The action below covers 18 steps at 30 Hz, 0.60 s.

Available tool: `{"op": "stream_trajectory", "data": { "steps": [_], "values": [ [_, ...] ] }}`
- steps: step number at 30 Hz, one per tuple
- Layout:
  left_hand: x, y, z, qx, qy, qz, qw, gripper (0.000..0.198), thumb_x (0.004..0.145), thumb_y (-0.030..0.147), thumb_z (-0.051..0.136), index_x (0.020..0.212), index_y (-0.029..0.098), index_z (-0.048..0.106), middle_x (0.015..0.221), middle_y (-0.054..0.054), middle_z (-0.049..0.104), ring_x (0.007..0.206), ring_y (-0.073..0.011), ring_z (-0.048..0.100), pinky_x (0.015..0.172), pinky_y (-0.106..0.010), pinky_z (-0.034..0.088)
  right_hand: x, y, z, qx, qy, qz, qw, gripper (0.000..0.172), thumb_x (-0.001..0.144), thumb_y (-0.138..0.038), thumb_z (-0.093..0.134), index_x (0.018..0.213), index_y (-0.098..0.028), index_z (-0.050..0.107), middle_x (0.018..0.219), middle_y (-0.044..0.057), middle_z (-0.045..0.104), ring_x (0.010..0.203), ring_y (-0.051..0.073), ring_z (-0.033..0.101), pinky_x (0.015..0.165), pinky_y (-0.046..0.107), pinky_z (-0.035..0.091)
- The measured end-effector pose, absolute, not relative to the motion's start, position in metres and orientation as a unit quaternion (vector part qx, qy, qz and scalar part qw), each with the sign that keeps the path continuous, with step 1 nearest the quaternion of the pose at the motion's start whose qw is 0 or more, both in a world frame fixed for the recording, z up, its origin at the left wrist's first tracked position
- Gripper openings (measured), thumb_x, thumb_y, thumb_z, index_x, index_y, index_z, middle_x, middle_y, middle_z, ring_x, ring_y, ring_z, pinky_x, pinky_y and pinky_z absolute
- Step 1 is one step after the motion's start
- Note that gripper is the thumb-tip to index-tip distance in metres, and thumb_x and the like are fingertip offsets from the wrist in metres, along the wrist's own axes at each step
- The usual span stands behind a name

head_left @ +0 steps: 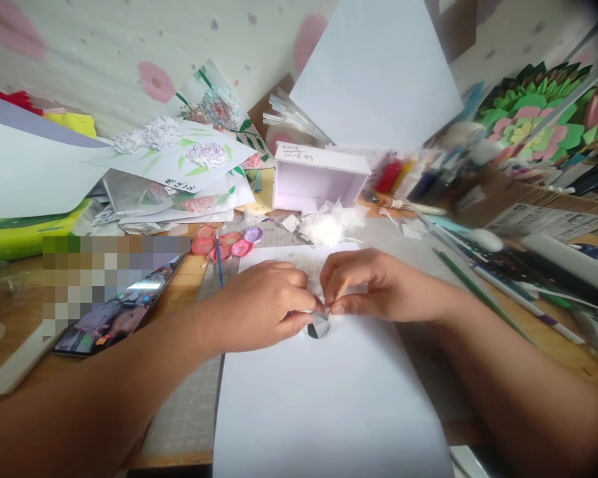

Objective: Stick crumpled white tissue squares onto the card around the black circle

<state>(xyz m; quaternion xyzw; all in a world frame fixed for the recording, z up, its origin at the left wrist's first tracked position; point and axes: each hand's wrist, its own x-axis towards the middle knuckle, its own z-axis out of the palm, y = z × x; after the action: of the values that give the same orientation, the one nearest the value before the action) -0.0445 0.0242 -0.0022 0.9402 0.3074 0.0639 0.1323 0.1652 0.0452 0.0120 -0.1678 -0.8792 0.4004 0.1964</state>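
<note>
On the white paper sheet [329,398] in front of me, my two hands meet over a small, thin black-and-grey piece [319,327]. My left hand [264,305] is closed, with thumb and forefinger at the upper edge of that piece. A thin tan wooden stick [343,287] is pinched in my right hand [373,285], its lower end down at the piece. The fingertips partly cover the contact point, and what the piece is made of is unclear. Just behind the hands, a whitish fluffy patch [306,261] shows on the paper.
A grey cutting mat [179,405] lies under the paper. Left are a phone [124,312], a blue brush [219,259] and pink-red paint dishes [214,242]. White fluff [323,226] sits before an open white box [323,179]. Pencils [478,292] and a cardboard box [528,206] stand right.
</note>
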Motion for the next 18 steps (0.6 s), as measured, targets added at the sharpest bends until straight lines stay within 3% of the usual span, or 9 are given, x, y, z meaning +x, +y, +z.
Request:
{"op": "stream_trajectory", "data": {
  "steps": [18],
  "values": [
    [-0.0401,0.0209,-0.0066,0.928,0.336,0.076,0.144,0.013,0.079,0.027,0.056,0.072,0.02,0.065,0.072,0.001,0.055,0.071,-0.0136,0.05,0.069,-0.027,0.035,0.1626,0.0485,0.0061,-0.164,-0.893,0.368,0.198,0.012,0.083,-0.017,0.06,0.072,-0.012,0.063,0.076,0.006,0.059,0.068,0.011,0.054,0.064,0.021,0.043]
  ]
}}
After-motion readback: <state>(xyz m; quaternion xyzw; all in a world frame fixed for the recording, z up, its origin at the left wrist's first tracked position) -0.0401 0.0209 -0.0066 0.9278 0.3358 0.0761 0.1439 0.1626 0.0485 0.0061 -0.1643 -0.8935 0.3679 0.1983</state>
